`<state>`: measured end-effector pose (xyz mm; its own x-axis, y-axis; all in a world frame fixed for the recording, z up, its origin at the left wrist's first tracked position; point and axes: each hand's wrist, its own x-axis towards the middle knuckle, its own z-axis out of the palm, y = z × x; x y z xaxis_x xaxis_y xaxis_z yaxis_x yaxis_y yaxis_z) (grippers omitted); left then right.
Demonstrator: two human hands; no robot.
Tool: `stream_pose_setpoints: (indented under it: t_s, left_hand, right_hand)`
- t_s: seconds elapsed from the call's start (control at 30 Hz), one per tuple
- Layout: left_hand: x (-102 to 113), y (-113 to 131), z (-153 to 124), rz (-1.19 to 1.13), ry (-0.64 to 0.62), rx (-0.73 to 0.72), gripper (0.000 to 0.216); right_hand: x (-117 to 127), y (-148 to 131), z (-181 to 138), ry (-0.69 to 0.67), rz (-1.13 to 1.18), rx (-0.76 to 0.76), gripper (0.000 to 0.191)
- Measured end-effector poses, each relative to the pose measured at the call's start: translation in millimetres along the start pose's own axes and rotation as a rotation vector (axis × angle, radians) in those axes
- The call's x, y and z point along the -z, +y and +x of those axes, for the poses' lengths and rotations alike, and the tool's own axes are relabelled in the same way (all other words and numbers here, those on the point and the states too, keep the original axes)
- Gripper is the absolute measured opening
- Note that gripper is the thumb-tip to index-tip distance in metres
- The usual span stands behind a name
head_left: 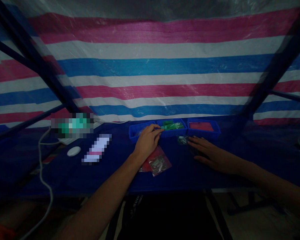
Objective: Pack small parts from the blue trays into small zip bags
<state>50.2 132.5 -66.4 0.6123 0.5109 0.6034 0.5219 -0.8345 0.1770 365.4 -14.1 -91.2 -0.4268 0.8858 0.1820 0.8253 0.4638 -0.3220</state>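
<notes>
My left hand (148, 139) reaches over the near edge of the left blue bin (133, 133), fingertips drawn together beside the middle blue bin (173, 132), which holds green packets (173, 125). Whatever those fingers may pinch is too small to make out. Below that wrist lie red plastic bags (150, 163) and a clear bag of small metal parts (160, 164). My right hand (207, 153) rests low on the table, fingers stretched out. Its fingertips are at a small clear packet of parts (182, 140); whether they touch it is unclear.
A right blue bin (216, 131) holds red sheets or bags (201, 126). On the left of the blue table (115, 176) are a blurred phone-like object (97, 149), a white round object (74, 151) and a white cable (40, 166). Striped sheeting (150, 66) hangs behind.
</notes>
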Motion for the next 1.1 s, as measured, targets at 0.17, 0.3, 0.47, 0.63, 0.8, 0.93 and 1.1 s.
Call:
stream_pose_setpoints:
  t_s: [0.17,0.3,0.47,0.63,0.8,0.93,1.1]
  left_hand:
    - [-1,0,0,-0.018,0.006,-0.003,0.034]
    - [0,2,1,-0.009,-0.001,0.008,0.034]
    - [3,5,0,0.0,-0.009,0.007,0.033]
    - [4,6,1,0.002,-0.014,0.018,0.031]
    - [4,5,1,0.002,-0.026,0.022,0.034]
    - [4,5,0,-0.006,-0.015,0.016,0.035]
    - [5,9,0,-0.021,-0.003,0.014,0.028]
  right_hand:
    - [-5,-15,10,0.011,0.023,0.027,0.06]
    - [-7,-35,23,-0.023,0.023,0.076,0.058]
    - [-15,-51,51,-0.01,0.051,0.164,0.055]
    - [-23,-56,79,0.012,0.06,0.265,0.052]
    - [-13,-56,90,0.116,-0.004,0.32,0.047]
    - [-5,-41,79,0.253,-0.048,0.176,0.043]
    - [-13,-26,65,0.214,-0.017,0.079,0.049]
